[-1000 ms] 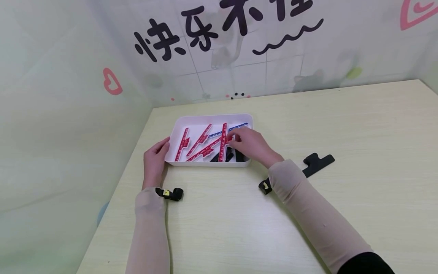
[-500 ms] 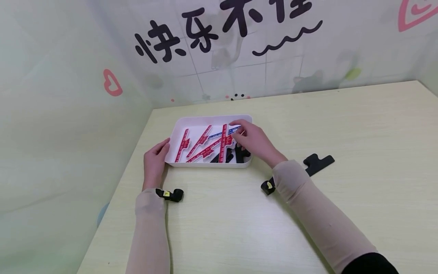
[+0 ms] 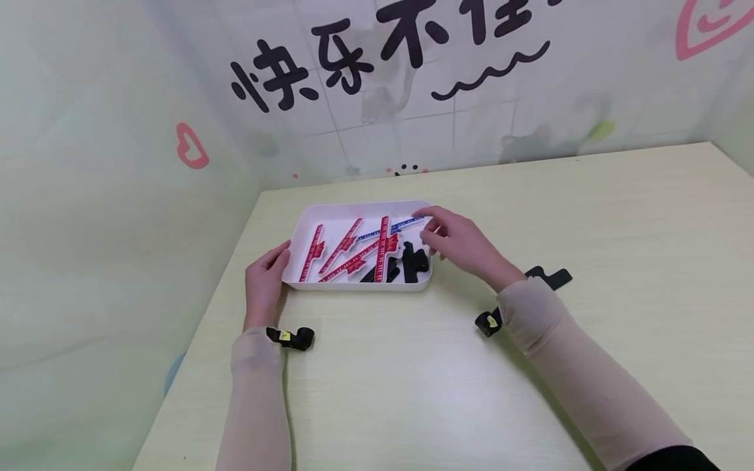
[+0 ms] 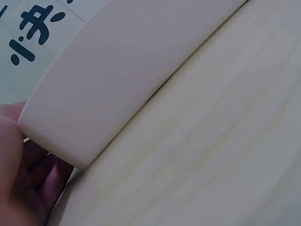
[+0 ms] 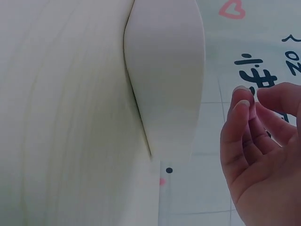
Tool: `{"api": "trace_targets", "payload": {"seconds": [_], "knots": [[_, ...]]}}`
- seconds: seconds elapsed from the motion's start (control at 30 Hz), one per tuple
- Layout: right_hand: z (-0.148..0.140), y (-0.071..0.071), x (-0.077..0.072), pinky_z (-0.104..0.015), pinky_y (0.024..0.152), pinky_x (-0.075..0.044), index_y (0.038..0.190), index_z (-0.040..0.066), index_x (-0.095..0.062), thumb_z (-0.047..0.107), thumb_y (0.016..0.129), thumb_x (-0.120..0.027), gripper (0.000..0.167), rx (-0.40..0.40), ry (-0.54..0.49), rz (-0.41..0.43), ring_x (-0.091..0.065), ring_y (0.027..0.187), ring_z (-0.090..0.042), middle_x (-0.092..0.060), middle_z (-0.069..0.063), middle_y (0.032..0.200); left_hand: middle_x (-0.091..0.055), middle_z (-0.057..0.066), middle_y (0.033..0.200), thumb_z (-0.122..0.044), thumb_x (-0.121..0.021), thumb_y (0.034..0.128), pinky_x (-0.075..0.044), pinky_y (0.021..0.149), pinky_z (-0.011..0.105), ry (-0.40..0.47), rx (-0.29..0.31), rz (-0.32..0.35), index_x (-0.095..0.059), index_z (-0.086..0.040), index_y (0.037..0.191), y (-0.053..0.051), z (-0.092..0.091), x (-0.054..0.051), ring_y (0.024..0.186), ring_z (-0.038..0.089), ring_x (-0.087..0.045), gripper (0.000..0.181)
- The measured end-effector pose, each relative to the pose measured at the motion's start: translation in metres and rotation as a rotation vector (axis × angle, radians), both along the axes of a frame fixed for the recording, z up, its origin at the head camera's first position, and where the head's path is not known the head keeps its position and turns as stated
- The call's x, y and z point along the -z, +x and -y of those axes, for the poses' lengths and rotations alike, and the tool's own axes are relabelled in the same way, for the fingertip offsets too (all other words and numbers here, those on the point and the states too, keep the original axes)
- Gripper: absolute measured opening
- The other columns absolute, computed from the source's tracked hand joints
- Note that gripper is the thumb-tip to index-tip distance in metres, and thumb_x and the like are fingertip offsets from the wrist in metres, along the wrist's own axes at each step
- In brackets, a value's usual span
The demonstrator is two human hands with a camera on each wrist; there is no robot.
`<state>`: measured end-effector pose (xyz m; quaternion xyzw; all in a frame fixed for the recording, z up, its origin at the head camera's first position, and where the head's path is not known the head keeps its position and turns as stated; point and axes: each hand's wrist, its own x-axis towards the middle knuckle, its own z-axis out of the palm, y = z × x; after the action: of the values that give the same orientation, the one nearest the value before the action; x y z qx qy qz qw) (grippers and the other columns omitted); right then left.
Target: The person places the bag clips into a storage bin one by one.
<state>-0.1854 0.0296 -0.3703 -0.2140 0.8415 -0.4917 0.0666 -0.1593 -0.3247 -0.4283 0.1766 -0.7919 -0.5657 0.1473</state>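
Observation:
A white tray [image 3: 330, 286] holds several red clips [image 3: 383, 252] with white print, a blue clip [image 3: 371, 234] and black clips [image 3: 409, 263]. My left hand [image 3: 265, 281] grips the tray's left front corner, thumb at the rim. In the left wrist view, that hand's fingers [image 4: 40, 181] curl under the tray's corner. Over the tray's right edge hovers my right hand [image 3: 462, 245], its fingers loosely bent. Nothing shows between its fingertips in the right wrist view, where the hand [image 5: 263, 155] is apart from the tray wall [image 5: 164, 70].
Another black clip [image 3: 558, 279] lies on the table [image 3: 389, 379] to the right, partly hidden behind the right sleeve. A printed cloth [image 3: 365, 144] hangs along the table's back edge, and another [image 3: 118, 261] on the left.
My right hand has moved right and away from the tray's contents, uncovering a black clip at the tray's right end. My left hand stays on the tray's corner.

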Motion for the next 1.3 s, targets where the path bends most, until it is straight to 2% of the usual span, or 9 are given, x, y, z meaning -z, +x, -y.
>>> {"api": "trace_targets", "payload": {"seconds": [0.23,0.47,0.73,1.0,1.13,1.3], "knots": [[-0.032,0.008,-0.005,-0.04,0.064,-0.051,0.125,0.022,-0.047,0.022,0.091,-0.049,0.034,-0.039,0.096,-0.014,-0.058,0.077,-0.027,-0.057,-0.01,0.098,-0.052,-0.011,0.123,-0.047,-0.058,0.0809,-0.038,0.095,0.027,0.014,0.0,0.001,-0.061,-0.035,0.112,0.0,0.0,-0.001,0.117,0.007,-0.042,0.033],[-0.069,0.018,-0.011,-0.037,0.065,-0.05,0.116,0.017,-0.054,0.02,0.091,-0.049,0.025,-0.053,0.218,-0.041,-0.058,0.077,-0.024,-0.057,-0.01,0.099,-0.052,-0.01,0.123,-0.047,-0.058,0.0809,-0.037,0.096,0.028,0.018,0.0,0.013,-0.061,-0.034,0.113,0.002,0.001,-0.004,0.118,0.007,-0.042,0.035],[-0.115,0.026,-0.016,-0.031,0.065,-0.049,0.117,0.016,-0.054,0.029,0.092,-0.048,0.028,-0.053,0.365,-0.066,-0.059,0.074,-0.018,-0.056,-0.006,0.102,-0.052,-0.011,0.123,-0.048,-0.058,0.0799,-0.038,0.095,0.027,0.028,0.001,0.013,-0.061,-0.035,0.112,0.002,0.0,-0.005,0.117,0.007,-0.042,0.035],[-0.153,0.03,-0.011,-0.032,0.06,-0.044,0.119,0.015,-0.052,0.037,0.091,-0.047,0.036,-0.001,0.432,-0.012,-0.056,0.067,-0.019,-0.055,-0.006,0.104,-0.052,-0.01,0.123,-0.047,-0.058,0.08,-0.038,0.095,0.028,0.036,0.015,-0.001,-0.061,-0.034,0.112,0.001,0.0,-0.004,0.117,0.008,-0.042,0.035],[-0.165,0.033,-0.006,-0.034,0.066,-0.04,0.123,0.017,-0.049,0.043,0.09,-0.046,0.042,0.031,0.38,0.072,-0.055,0.07,-0.02,-0.052,-0.007,0.111,-0.053,-0.011,0.122,-0.046,-0.058,0.0809,-0.038,0.095,0.027,0.025,0.012,-0.007,-0.061,-0.034,0.112,0.0,0.0,-0.004,0.116,0.007,-0.043,0.034],[-0.171,0.034,0.004,-0.035,0.073,-0.037,0.125,0.019,-0.048,0.047,0.088,-0.048,0.047,0.088,0.306,0.175,-0.055,0.075,-0.023,-0.059,-0.011,0.087,-0.052,-0.011,0.123,-0.046,-0.058,0.0813,-0.038,0.095,0.026,0.025,0.009,0.003,-0.061,-0.034,0.113,0.002,0.0,-0.005,0.116,0.006,-0.042,0.034]]}}
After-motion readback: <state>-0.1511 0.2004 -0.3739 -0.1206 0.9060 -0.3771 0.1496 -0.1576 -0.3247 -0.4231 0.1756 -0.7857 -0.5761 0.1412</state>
